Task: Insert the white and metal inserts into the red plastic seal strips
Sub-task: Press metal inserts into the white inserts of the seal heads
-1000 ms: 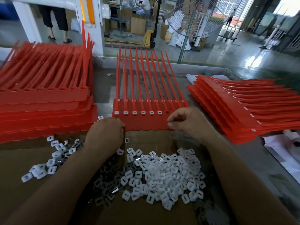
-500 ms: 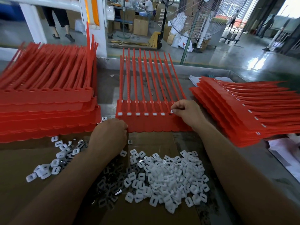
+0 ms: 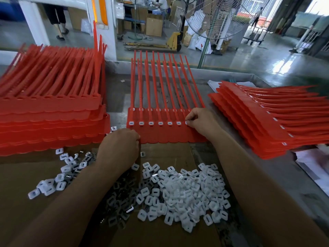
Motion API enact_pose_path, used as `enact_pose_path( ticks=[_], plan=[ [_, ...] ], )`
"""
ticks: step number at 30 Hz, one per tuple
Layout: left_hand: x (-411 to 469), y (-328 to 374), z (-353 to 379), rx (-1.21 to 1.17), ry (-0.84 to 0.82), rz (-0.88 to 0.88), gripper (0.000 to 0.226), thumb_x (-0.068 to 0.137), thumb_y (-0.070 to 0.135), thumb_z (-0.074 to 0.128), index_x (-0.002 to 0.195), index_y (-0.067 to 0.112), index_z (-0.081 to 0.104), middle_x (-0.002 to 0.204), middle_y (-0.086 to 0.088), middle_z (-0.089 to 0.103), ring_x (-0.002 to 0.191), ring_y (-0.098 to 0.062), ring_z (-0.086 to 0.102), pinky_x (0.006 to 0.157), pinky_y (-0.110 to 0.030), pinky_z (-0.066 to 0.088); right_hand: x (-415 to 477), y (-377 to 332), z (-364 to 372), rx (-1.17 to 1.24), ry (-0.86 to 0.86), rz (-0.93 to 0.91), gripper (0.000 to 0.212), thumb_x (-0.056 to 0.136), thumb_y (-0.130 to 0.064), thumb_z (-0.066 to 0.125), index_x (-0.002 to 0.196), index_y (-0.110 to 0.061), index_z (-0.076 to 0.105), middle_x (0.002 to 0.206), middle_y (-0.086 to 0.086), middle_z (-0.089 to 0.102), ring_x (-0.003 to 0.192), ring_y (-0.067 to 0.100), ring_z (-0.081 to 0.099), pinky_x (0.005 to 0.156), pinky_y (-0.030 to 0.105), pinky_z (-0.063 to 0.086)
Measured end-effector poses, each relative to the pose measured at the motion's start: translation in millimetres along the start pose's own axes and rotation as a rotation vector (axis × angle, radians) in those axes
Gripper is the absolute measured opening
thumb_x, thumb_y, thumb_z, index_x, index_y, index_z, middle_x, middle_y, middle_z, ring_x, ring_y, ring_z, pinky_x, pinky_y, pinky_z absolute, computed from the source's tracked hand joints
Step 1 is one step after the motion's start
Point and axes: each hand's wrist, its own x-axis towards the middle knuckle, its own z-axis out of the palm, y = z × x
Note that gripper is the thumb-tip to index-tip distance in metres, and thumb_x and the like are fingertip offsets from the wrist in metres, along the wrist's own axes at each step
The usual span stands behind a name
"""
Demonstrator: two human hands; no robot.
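Note:
A sheet of joined red seal strips [image 3: 165, 132] lies flat in the middle, tails pointing away from me. Several white inserts sit in a row in its sockets. My right hand [image 3: 201, 122] pinches a white insert [image 3: 186, 123] at the socket just right of that row. My left hand [image 3: 119, 148] has curled fingers gripping the sheet's near left edge. A heap of loose white inserts [image 3: 183, 195] lies on brown cardboard [image 3: 160, 234] near me, with dark metal inserts [image 3: 121, 202] beside it under my left forearm.
A tall stack of red strip sheets [image 3: 49, 120] fills the left side. Another stack [image 3: 263, 122] with inserts fitted fans out on the right, over white papers [image 3: 313, 163]. More loose inserts [image 3: 58, 177] lie scattered at left. A floor fan [image 3: 213, 24] stands beyond the table's far rim.
My right hand moved from the sheet's near edge up to the socket row and now holds an insert there. My left hand stayed on the sheet's edge.

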Motion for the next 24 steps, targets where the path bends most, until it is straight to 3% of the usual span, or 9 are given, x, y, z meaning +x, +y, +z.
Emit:
enact_pose_path(
  ticks=[3, 11, 24],
  plan=[
    [0.2, 0.3, -0.3, 0.001, -0.001, -0.002, 0.028, 0.092, 0.021, 0.039, 0.104, 0.018, 0.065, 0.110, -0.001, 0.063, 0.095, -0.016, 0.059, 0.081, -0.027, 0.045, 2.7, -1.0, 0.5, 0.048, 0.002, 0.051, 0.031, 0.075, -0.004, 0.069, 0.059, -0.027, 0.056, 0.062, -0.012, 0.052, 0.064, 0.004, 0.049, 0.061, 0.022, 0.039],
    [0.1, -0.5, -0.9, -0.001, -0.004, 0.005, 0.028, 0.092, 0.020, 0.039, 0.103, 0.017, 0.065, 0.107, -0.002, 0.063, 0.093, -0.016, 0.059, 0.079, -0.027, 0.045, 8.6, -8.1, -1.1, 0.090, 0.013, 0.144, 0.036, 0.067, 0.003, 0.073, 0.058, -0.025, 0.054, 0.079, 0.001, 0.061, 0.084, 0.019, 0.060, 0.082, 0.030, 0.049],
    [0.2, -0.1, -0.6, 0.005, 0.004, 0.004, 0.028, 0.092, 0.022, 0.040, 0.103, 0.018, 0.065, 0.110, 0.000, 0.063, 0.094, -0.015, 0.059, 0.079, -0.025, 0.043, 5.4, 0.1, 2.8, 0.047, 0.026, 0.107, 0.027, 0.076, -0.005, 0.069, 0.064, -0.025, 0.056, 0.069, -0.008, 0.054, 0.079, 0.014, 0.055, 0.073, 0.026, 0.045]
  ],
)
